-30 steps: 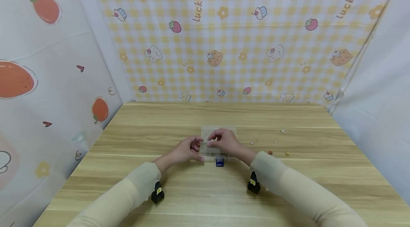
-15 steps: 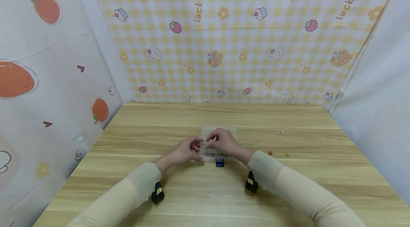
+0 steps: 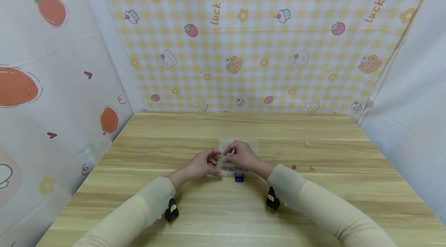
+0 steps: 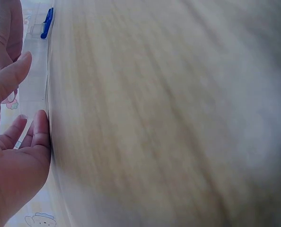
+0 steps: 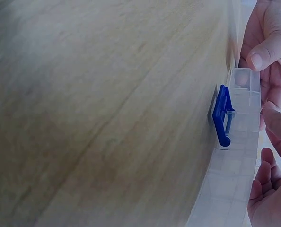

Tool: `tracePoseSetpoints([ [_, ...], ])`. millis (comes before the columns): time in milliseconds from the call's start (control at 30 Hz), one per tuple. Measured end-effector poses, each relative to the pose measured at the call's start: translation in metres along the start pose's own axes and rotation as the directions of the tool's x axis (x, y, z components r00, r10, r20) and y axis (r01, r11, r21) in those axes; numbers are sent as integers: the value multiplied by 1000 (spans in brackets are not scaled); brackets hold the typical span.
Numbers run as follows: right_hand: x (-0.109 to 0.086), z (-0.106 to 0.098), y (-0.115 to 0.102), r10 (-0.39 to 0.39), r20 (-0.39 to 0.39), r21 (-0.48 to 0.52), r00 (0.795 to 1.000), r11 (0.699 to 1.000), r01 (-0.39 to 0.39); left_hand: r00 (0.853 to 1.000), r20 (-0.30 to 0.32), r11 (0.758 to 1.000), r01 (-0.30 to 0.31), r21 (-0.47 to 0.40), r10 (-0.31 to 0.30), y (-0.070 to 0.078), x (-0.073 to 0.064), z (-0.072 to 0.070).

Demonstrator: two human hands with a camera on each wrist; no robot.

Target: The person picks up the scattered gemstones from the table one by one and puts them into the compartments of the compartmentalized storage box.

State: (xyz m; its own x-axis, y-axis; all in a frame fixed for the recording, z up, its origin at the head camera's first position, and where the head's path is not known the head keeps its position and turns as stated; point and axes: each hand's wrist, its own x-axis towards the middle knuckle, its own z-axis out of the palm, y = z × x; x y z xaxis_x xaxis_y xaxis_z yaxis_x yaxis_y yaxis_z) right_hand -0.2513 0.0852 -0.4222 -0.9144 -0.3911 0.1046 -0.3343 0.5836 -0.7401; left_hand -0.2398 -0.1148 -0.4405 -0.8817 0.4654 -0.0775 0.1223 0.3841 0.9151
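A clear plastic compartment box [image 3: 226, 168] with a blue latch [image 3: 239, 177] lies mid-table, its clear lid folded back. My left hand [image 3: 206, 163] holds the box's left end, thumb at the front corner and fingers along the side. In the right wrist view the left thumb [image 5: 263, 57] rests at the box's corner. Over the left part of the box hovers my right hand [image 3: 243, 156], thumb and index finger brought near each other. I cannot tell whether a small thing sits between those fingertips. The blue latch [image 5: 222, 116] hangs from the front edge.
Right of the box lie several small bead-like pieces: a pale one [image 3: 273, 156], a flat white one [image 3: 299, 155], a whitish one [image 3: 307, 143], an orange-brown one [image 3: 294, 166] and a yellow one [image 3: 312, 168]. A patterned curtain [image 3: 244, 45] stands behind the wooden table [image 3: 223, 216].
My right hand has shifted slightly to the left over the box, thumb and index finger still close together. The left hand and the box have stayed in place.
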Motion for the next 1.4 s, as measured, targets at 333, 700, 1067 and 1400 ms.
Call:
tracePoseSetpoints([
  [333, 0, 0, -2, -10, -7, -38, 1000, 999, 10, 1000, 2, 1000, -4, -2, 4, 1, -2, 0],
  [700, -1, -3, 0, -2, -43, -28, 999, 1000, 1, 1000, -2, 1000, -7, 12, 7, 0, 0, 0],
  [1067, -6, -26, 6, 55, -131, 47, 990, 998, -50, 1000, -3, 1000, -6, 5, 6, 2, 0, 0],
  [1400, -25, -53, 22, 84, -151, 102, 985, 992, -69, 1000, -4, 1000, 4, -12, -4, 2, 1, 0],
])
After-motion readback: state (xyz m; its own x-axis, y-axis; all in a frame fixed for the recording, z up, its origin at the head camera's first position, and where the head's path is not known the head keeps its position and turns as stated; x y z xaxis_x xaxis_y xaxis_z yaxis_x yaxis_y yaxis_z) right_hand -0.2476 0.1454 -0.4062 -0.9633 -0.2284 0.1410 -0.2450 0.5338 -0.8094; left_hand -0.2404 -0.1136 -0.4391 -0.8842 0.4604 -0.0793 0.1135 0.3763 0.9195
